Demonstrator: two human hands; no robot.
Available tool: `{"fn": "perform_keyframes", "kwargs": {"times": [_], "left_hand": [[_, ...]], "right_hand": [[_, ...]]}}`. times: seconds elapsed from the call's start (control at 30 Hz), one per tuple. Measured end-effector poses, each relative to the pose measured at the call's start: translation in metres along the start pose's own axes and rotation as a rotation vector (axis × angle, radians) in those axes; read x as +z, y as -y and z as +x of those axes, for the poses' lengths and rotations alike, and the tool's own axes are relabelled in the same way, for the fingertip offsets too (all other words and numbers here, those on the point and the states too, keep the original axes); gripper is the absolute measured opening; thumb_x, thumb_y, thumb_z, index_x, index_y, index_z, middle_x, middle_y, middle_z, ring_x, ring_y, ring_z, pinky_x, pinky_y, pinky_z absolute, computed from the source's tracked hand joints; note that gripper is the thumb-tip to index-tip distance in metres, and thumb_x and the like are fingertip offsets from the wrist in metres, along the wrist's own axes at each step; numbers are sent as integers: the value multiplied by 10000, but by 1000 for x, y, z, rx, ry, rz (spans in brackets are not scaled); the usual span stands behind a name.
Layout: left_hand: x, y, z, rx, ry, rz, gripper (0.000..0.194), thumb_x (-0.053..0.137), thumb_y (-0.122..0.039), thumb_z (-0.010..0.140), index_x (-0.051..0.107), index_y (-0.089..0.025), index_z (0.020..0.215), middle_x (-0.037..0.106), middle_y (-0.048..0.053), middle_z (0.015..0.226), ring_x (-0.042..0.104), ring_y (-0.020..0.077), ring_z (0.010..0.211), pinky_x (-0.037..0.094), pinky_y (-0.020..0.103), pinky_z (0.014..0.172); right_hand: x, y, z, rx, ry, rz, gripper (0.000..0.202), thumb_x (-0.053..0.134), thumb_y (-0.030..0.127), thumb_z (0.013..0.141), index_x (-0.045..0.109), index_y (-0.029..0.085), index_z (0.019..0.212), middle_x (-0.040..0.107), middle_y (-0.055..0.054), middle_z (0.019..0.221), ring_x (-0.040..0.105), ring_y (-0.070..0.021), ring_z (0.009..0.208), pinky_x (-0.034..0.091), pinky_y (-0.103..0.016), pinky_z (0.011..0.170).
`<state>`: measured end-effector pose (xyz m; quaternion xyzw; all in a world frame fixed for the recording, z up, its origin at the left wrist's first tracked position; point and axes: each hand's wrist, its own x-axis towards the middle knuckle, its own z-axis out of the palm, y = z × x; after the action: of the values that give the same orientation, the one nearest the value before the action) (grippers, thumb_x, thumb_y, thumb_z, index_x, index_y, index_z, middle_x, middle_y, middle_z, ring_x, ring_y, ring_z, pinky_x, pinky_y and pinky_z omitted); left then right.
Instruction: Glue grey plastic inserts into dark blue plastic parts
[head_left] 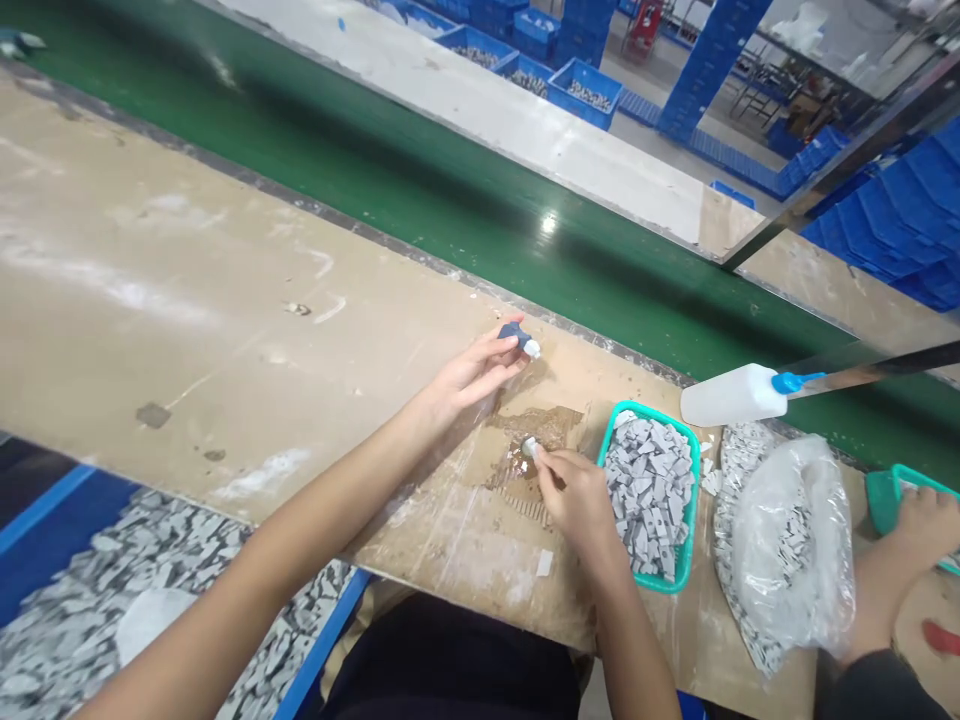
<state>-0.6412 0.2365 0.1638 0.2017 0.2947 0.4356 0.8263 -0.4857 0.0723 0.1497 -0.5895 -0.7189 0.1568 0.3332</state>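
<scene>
My left hand [487,365] is raised over the cardboard-covered bench [405,330], its fingers closed on a small dark blue-grey piece [512,331] with a white tip [532,348]. Lower and to the right, my right hand [566,485] pinches a small whitish piece [529,446] above a wet brown patch [559,425] on the bench. Just right of that hand stands a teal basket [696,500] full of small grey pieces. A loose white chip [544,562] lies near the bench's front edge.
Behind the bench runs a green conveyor belt [465,225]. A white bottle with a blue nozzle [735,396] lies beyond a plastic bag of pieces [795,540]. Another person's hand [926,520] is at the far right. A blue bin [341,610] of grey pieces stands at lower left.
</scene>
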Motion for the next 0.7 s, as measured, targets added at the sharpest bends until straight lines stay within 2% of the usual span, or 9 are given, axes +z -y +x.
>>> {"fn": "perform_keyframes", "kwargs": {"times": [0.1,0.2,0.27,0.37,0.47,0.6,0.7], "left_hand": [[-18,9,-23,-31,-21,39,139,713,-78,723,687,-188,804,693,9,762,652,113,712,544,216,733],[-29,19,-35,-26,29,67,237,830,-161,631,705,-151,832,720,46,809,680,140,752,549,247,765],[-32,25,-40,4,57,143,306,862,-227,605,714,-137,856,735,76,843,695,169,790,544,279,802],[-29,31,-44,52,43,400,251,844,-243,626,723,-146,825,741,75,808,691,174,756,531,283,764],[-22,38,-48,65,49,612,176,805,-173,632,740,-169,796,742,51,786,680,160,725,523,263,725],[-15,50,-55,-5,184,611,199,777,-124,615,743,-186,801,743,37,792,680,147,710,523,248,697],[-13,55,-59,-44,263,578,219,777,-140,625,736,-179,837,741,39,799,684,145,724,524,244,701]], "right_hand": [[-2,1,1,42,-2,13,223,526,168,918,746,186,954,746,-73,860,693,-162,731,553,-260,667],[-6,5,2,66,1,34,211,544,173,916,746,187,976,751,-72,891,704,-168,773,567,-277,717],[-9,8,3,66,-52,51,208,555,175,913,743,188,1003,753,-74,910,707,-173,805,574,-294,752],[-15,12,4,70,-179,65,207,573,176,911,743,195,1026,753,-72,923,703,-177,823,577,-316,771],[-20,13,3,81,-269,91,204,594,177,904,744,207,1039,748,-68,922,697,-180,821,573,-332,768],[-25,11,1,74,-324,117,202,614,189,895,747,238,1040,741,-61,923,692,-193,834,570,-352,754],[-27,11,0,51,-301,134,214,609,169,896,748,253,1034,731,-55,901,684,-185,811,565,-343,726]]}}
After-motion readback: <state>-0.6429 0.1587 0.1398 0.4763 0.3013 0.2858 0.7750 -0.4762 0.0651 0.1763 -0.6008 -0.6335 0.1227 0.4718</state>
